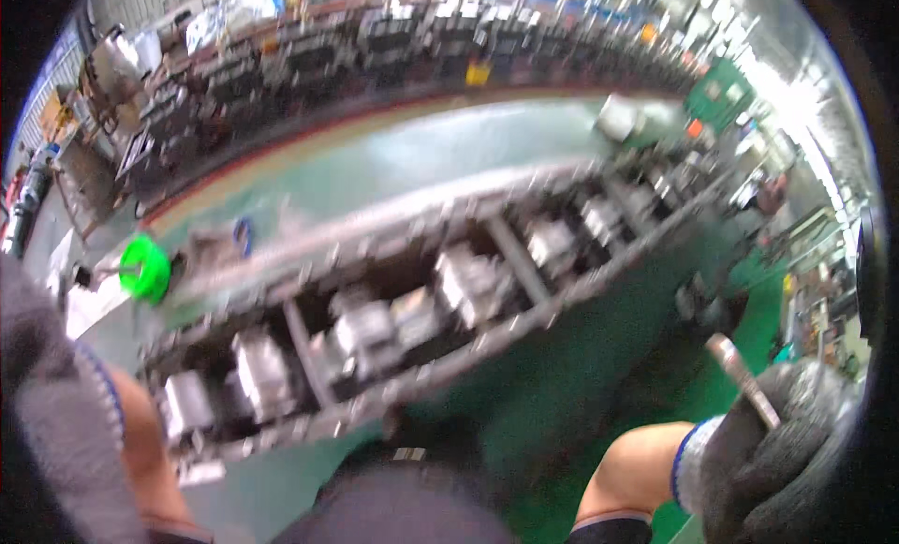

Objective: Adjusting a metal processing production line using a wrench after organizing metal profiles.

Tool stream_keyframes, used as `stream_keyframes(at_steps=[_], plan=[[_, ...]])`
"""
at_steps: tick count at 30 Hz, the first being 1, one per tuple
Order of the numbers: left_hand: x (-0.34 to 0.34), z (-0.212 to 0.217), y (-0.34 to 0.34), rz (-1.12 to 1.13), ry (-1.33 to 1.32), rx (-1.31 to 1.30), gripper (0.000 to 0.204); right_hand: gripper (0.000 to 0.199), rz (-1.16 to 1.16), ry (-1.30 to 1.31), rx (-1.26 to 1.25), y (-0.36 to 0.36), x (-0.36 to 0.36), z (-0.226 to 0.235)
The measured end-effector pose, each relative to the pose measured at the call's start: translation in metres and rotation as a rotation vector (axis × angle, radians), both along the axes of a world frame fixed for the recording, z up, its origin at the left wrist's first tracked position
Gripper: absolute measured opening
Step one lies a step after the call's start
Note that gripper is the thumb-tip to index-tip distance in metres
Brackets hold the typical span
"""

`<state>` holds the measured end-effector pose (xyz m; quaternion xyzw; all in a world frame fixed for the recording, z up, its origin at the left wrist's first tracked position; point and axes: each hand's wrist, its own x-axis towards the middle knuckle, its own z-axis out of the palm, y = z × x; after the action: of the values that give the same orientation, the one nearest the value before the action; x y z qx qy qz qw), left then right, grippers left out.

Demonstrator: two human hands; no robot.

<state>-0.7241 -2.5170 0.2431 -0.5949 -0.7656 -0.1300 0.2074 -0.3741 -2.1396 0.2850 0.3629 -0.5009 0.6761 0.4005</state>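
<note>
A large engine block (543, 310) stretches across the middle in front of me, its open side up. Crossbars divide it, and shiny crankshaft-like metal pieces (468, 277) sit in a row inside. My right hand (787, 450), in a grey knit glove with a blue-edged cuff, is closed around a slim metal tool (744, 380) at the lower right, apart from the block. The tool's rounded end sticks out; its kind cannot be made out. At the left edge, my left hand (56, 404) wears a matching glove. Blur and the picture's edge hide its fingers.
A bright green round object (145, 269) stands beyond the block's left end. Behind the block runs a green floor strip (449, 141), and past it a long row of dark machine parts (309, 62). A pale cylinder (618, 118) lies near the far right.
</note>
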Motion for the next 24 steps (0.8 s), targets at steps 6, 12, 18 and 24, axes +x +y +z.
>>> stream_keyframes(at_steps=[6,12,18,24], plan=[[-0.024,-0.006,-0.007,0.143,-0.100,-0.045,0.048,0.029,-0.005,-0.003,-0.101,0.017,-0.023,-0.021],[-0.035,-0.014,0.016,0.175,-0.086,-0.057,0.048,0.029,0.022,-0.019,-0.161,0.044,-0.036,-0.047],[-0.038,-0.015,0.025,0.229,-0.053,-0.064,0.048,0.030,0.072,-0.065,-0.185,0.068,-0.057,-0.065],[-0.027,-0.014,0.025,0.240,-0.072,-0.054,0.048,0.030,0.137,-0.162,-0.175,0.072,-0.053,-0.066]])
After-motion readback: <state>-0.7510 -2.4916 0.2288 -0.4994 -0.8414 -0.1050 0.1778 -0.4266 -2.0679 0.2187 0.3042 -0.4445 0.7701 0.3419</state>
